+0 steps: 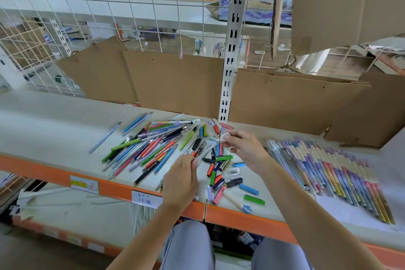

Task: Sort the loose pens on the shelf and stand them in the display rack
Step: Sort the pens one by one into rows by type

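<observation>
Left hand fingers pinch lower end of thin pen. Right hand fingers clamp white cap at its upper tip.

Pen held just above loose pile on shelf; long axis diagonal, tip toward upper right.

Risk: cap misaligned, slips from pinch, drops among scattered caps near orange shelf edge, rolls off.

Display rack not visible.

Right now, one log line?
left hand: pinches pen | right hand: pinches white cap | pen pile: loose on shelf
</observation>
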